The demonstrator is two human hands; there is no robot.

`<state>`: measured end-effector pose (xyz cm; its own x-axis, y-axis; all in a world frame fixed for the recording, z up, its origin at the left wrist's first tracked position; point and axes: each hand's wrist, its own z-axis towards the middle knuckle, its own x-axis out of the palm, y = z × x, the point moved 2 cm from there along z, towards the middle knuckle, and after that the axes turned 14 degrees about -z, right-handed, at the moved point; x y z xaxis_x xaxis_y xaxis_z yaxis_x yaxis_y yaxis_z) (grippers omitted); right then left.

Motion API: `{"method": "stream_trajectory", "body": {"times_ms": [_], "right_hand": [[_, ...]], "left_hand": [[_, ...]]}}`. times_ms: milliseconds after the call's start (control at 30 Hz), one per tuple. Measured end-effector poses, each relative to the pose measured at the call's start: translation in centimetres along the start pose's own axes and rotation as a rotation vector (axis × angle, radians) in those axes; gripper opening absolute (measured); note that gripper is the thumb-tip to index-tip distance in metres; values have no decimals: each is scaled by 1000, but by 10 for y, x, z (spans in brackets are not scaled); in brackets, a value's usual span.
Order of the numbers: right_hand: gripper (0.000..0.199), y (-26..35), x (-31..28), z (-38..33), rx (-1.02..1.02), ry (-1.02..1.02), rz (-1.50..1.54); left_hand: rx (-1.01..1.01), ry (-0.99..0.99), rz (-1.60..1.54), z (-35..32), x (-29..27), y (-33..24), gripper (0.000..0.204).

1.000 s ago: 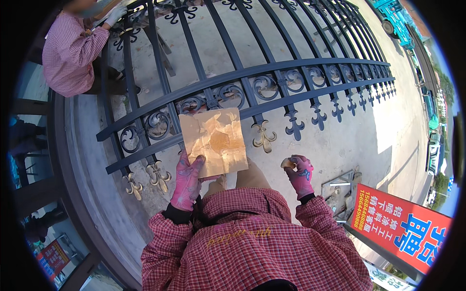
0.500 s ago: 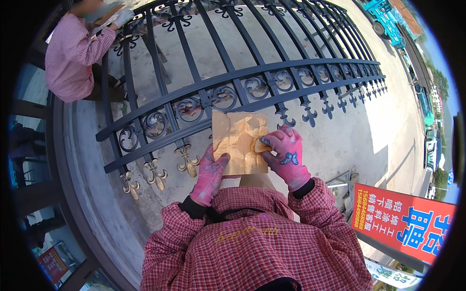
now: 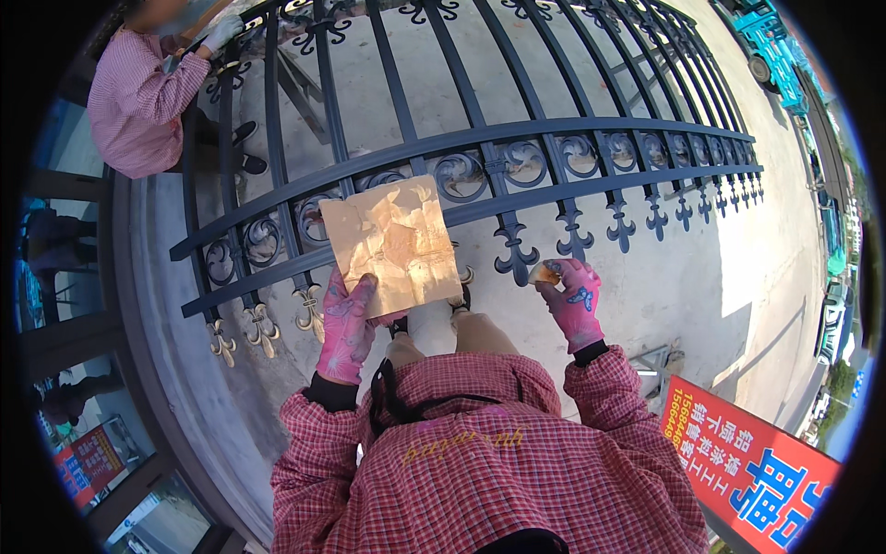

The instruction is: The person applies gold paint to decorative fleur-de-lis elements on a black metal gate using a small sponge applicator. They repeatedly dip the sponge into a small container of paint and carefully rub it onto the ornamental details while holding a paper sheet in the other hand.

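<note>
A creased brown sheet [image 3: 392, 245] — stained at its middle — is held up in front of the dark fence [image 3: 535, 196], its lower left corner clamped in the person's gloved left hand [image 3: 347, 323]. Well apart, the gloved right hand [image 3: 574, 309] pinches a small tan pad [image 3: 546, 274]. Gold-coloured tips [image 3: 261, 328] line the fence's near left end; a co-worker [image 3: 138, 97] is beyond.

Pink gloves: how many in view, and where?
2: one on the left hand, gripping the brown sheet near its lower-left corner, fingers partly hidden behind it; one on the right hand, pinching a small pale piece.
</note>
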<state>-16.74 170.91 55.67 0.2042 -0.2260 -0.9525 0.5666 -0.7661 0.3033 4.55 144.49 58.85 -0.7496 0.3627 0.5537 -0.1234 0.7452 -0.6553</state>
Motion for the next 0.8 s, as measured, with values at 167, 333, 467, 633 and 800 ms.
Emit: {"method": "stream_trajectory", "body": {"times_ms": [167,333,467,633,800], "right_hand": [[37,-14,57,12,-51,3,-51],[28,-47,61,-39,-7,365,-201],[29,-21,50,-10,-65,-25,-18],[26,-45,55,-1,-64,13,-274],[28,-30,59,18,-253,37,-244]], "left_hand": [[-4,-69,-13,-1,18,19,53],[-9,-126,25,-4,34,9,55],[-29,-64,48,3,29,7,52],[-57,-21,73,9,29,-5,50],[-72,-17,62,5,24,-14,49]]}}
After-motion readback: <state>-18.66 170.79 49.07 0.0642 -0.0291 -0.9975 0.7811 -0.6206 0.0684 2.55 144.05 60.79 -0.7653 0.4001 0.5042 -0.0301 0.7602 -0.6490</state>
